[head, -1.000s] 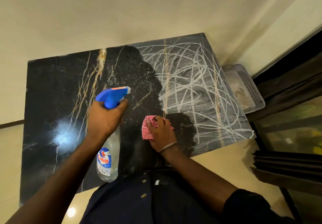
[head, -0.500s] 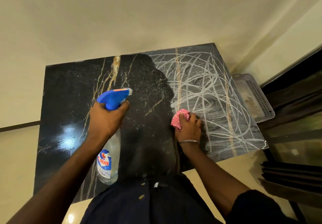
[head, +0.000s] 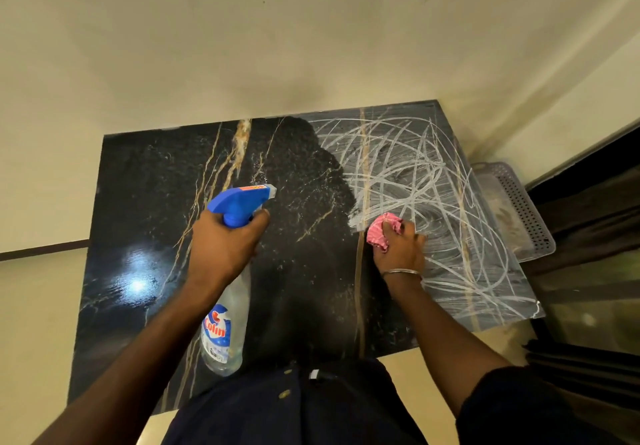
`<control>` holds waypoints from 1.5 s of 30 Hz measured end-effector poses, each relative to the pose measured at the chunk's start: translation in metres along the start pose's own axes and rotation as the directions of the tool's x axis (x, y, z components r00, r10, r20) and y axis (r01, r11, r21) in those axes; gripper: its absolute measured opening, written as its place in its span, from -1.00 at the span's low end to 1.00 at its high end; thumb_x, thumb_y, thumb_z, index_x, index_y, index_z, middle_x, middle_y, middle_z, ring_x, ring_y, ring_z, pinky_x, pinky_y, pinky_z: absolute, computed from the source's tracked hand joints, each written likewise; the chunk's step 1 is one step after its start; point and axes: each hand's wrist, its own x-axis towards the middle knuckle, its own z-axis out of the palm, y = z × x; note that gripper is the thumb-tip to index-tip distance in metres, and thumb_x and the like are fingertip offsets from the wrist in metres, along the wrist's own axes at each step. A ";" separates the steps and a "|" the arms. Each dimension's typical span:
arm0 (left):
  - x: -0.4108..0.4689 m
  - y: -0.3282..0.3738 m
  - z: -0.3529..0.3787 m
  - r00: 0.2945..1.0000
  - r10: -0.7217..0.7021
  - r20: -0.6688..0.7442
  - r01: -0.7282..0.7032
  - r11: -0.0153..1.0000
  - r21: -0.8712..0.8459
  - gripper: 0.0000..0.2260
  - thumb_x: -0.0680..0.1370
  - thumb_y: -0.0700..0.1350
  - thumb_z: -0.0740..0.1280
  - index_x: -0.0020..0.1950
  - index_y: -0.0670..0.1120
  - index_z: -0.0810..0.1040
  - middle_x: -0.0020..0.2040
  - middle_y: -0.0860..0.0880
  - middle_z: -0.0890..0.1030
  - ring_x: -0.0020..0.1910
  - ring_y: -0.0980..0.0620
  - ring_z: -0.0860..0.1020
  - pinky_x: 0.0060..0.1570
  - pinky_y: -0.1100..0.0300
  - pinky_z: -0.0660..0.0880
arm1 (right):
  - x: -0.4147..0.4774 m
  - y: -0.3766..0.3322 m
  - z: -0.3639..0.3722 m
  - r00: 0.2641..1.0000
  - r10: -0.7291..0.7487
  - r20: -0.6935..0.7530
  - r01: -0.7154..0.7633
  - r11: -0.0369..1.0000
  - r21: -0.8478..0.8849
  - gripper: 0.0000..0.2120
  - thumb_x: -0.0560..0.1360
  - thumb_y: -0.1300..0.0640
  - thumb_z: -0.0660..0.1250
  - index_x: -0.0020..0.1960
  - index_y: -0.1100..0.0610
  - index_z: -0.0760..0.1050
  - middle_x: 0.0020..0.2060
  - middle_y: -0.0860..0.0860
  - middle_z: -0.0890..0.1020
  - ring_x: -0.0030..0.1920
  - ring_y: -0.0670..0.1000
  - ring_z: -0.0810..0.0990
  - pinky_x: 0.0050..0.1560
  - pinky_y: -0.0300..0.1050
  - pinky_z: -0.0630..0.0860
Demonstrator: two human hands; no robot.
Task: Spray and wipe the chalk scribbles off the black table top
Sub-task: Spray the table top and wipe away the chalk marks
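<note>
A: The right hand (head: pixel 398 250) is closed around a crumpled pink cloth (head: pixel 382 231) and presses it flat on the black surface (head: pixel 145 202), just at the left border of the chalk scribbles (head: pixel 415 184). How should this wiping be done well, in your opinion?

B: I think with overlapping strokes, going from the clean part into the chalk and not back, so the white dust is not carried onto the clean half. The cloth is small and bunched, so it is better to turn it to a fresh side when it becomes white.

A: And the left hand (head: pixel 221 247)?

B: It is wrapped around the neck of the spray bottle (head: pixel 228 292), one finger in front at the trigger, and it holds the bottle above the surface with the nozzle pointing toward the wall. I cannot tell if the trigger is pulled. For the right half, I would aim more to the scribbles before wiping.

A: What about the materials?

B: The surface is polished stone, black with golden veins, very glossy; a lamp reflects in it on the left. It looks hard and smooth, so chalk should come off easily when wet. The scribbles are thin white loops, partly smeared near the cloth. The bottle is clear plastic with a blue head. Beside the right edge stands a perforated plastic basket (head: pixel 526 209).
</note>
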 end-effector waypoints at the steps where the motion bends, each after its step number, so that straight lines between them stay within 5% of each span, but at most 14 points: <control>1: 0.000 0.000 0.001 1.000 -0.003 0.001 0.003 1.000 -0.001 -0.88 0.53 -0.14 0.41 -0.13 -0.16 0.55 -0.40 -0.14 0.55 -0.54 0.13 0.51 -0.48 0.36 0.47 | -0.001 -0.010 0.000 1.000 -0.004 -0.002 0.004 1.000 -0.019 -0.47 0.43 -0.03 0.37 0.38 0.00 0.42 0.36 0.17 0.32 0.22 0.28 0.33 0.10 0.14 0.48; 10: 0.005 0.000 0.008 0.999 -0.025 0.030 0.026 0.999 -0.030 -0.88 0.55 -0.13 0.40 -0.01 -0.17 0.54 -0.35 -0.12 0.55 -0.51 0.15 0.54 -0.48 0.41 0.46 | -0.007 -0.056 0.009 0.861 -0.466 0.207 0.480 0.877 -0.026 -0.41 0.42 -0.04 0.38 0.43 -0.08 0.35 0.42 0.09 0.30 0.35 0.26 0.25 0.18 0.15 0.50; 12: 0.005 0.001 0.005 0.999 -0.016 0.029 0.017 0.999 -0.035 -0.88 0.55 -0.14 0.40 -0.04 -0.18 0.55 -0.37 -0.11 0.55 -0.51 0.15 0.53 -0.47 0.39 0.46 | 0.003 -0.036 0.005 0.875 -0.444 0.196 0.459 0.888 -0.038 -0.43 0.42 -0.03 0.39 0.42 -0.07 0.38 0.41 0.08 0.31 0.30 0.23 0.29 0.15 0.14 0.51; 16: 0.007 -0.001 -0.002 1.000 -0.005 0.010 0.005 1.000 -0.021 -0.91 0.54 -0.15 0.40 -0.11 -0.14 0.54 -0.39 -0.14 0.55 -0.52 0.14 0.51 -0.48 0.38 0.47 | 0.022 -0.010 -0.003 0.985 -0.156 0.079 0.157 0.988 -0.008 -0.46 0.44 0.02 0.36 0.41 -0.05 0.40 0.41 0.12 0.31 0.28 0.26 0.29 0.14 0.12 0.48; 20: 0.005 -0.003 -0.003 1.000 -0.019 -0.011 0.019 1.000 -0.005 -0.89 0.53 -0.15 0.41 -0.16 -0.14 0.54 -0.43 -0.13 0.54 -0.53 0.11 0.50 -0.49 0.35 0.48 | 0.016 -0.037 -0.002 1.000 -0.021 0.019 0.022 0.999 -0.030 -0.45 0.43 -0.01 0.38 0.40 0.01 0.38 0.38 0.17 0.31 0.26 0.29 0.31 0.12 0.14 0.48; 23: 0.004 -0.003 -0.001 1.000 -0.026 0.002 0.026 1.000 0.000 -0.89 0.53 -0.14 0.42 -0.16 -0.10 0.53 -0.41 -0.13 0.55 -0.54 0.13 0.50 -0.49 0.36 0.48 | 0.003 -0.069 0.006 0.982 -0.169 0.080 0.175 0.982 -0.073 -0.39 0.42 -0.05 0.40 0.42 -0.01 0.31 0.40 0.16 0.28 0.27 0.25 0.30 0.15 0.13 0.49; 28: 0.005 -0.002 0.005 0.998 -0.053 0.029 0.053 0.999 -0.005 -0.89 0.54 -0.13 0.42 -0.01 -0.12 0.54 -0.39 -0.10 0.55 -0.53 0.15 0.52 -0.50 0.39 0.46 | 0.005 -0.081 0.009 0.845 -0.496 0.200 0.521 0.849 -0.091 -0.39 0.45 0.00 0.36 0.47 -0.04 0.29 0.43 0.11 0.29 0.28 0.25 0.31 0.22 0.13 0.45; 30: 0.006 -0.002 0.007 0.998 -0.052 0.046 0.052 0.999 0.002 -0.90 0.54 -0.13 0.42 -0.01 -0.11 0.54 -0.39 -0.10 0.55 -0.53 0.15 0.52 -0.50 0.39 0.46 | 0.014 -0.062 0.006 0.857 -0.475 0.199 0.498 0.862 -0.088 -0.38 0.44 0.01 0.38 0.47 -0.05 0.29 0.43 0.11 0.28 0.30 0.25 0.29 0.18 0.14 0.49; 34: 0.013 0.001 0.009 0.998 -0.049 0.037 0.048 0.999 0.025 -0.91 0.53 -0.13 0.42 -0.06 -0.07 0.53 -0.40 -0.08 0.54 -0.53 0.15 0.52 -0.49 0.38 0.46 | 0.039 -0.033 -0.005 0.974 -0.196 0.110 0.203 0.978 -0.057 -0.39 0.43 0.03 0.40 0.45 -0.03 0.32 0.42 0.14 0.27 0.29 0.28 0.29 0.13 0.18 0.50; 38: 0.020 0.006 0.013 0.998 -0.058 0.018 0.058 0.998 0.038 -0.90 0.52 -0.13 0.43 -0.14 -0.06 0.53 -0.42 -0.08 0.54 -0.53 0.14 0.51 -0.47 0.31 0.49 | 0.044 -0.047 -0.008 0.995 -0.082 0.064 0.088 0.992 -0.092 -0.40 0.44 0.00 0.42 0.42 0.00 0.31 0.40 0.16 0.27 0.27 0.27 0.31 0.14 0.14 0.45; 42: 0.023 0.015 0.022 0.997 -0.073 -0.013 0.073 0.997 0.015 -0.91 0.52 -0.13 0.43 -0.09 -0.09 0.53 -0.41 -0.10 0.53 -0.54 0.15 0.50 -0.49 0.35 0.47 | 0.028 -0.075 0.005 0.957 -0.267 0.118 0.281 0.950 -0.132 -0.35 0.43 -0.02 0.40 0.46 0.01 0.25 0.43 0.19 0.25 0.30 0.28 0.30 0.20 0.13 0.45; 45: 0.026 0.020 0.028 0.996 -0.084 -0.018 0.084 0.996 0.003 -0.89 0.53 -0.12 0.42 -0.01 -0.08 0.52 -0.38 -0.11 0.54 -0.53 0.15 0.51 -0.51 0.39 0.45 | 0.032 -0.080 0.007 0.851 -0.483 0.208 0.516 0.843 -0.151 -0.36 0.43 0.00 0.38 0.47 0.00 0.29 0.42 0.18 0.31 0.26 0.31 0.34 0.23 0.21 0.41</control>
